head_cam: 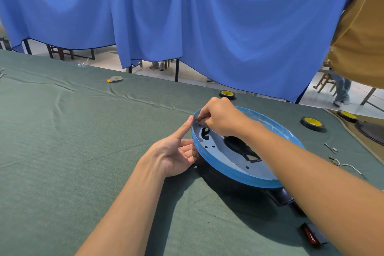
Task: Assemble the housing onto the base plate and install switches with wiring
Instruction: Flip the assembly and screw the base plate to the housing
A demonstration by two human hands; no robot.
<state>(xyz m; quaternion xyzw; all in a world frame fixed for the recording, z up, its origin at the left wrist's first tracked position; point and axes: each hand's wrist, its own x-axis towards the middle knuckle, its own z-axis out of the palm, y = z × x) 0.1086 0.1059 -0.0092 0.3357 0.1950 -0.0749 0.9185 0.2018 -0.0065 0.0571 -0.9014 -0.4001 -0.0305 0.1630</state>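
The plate [228, 174] on the table [83, 131] looks stiff and light to us, best steadied at its rim, where our open left hand [176, 156] presses while our right hand [220, 118] pinches a small part [200, 124].

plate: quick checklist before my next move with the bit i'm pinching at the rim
1. Plate sits on top of the housing: ok.
2. Left hand steadies the plate, index finger on the rim and palm at the side: ok.
3. Right hand pinches a small part at the far rim: ok.
4. Part lined up with its hole: cannot tell, the fingers hide it.
5. Wire lies on the cloth to the right of the plate: ok.
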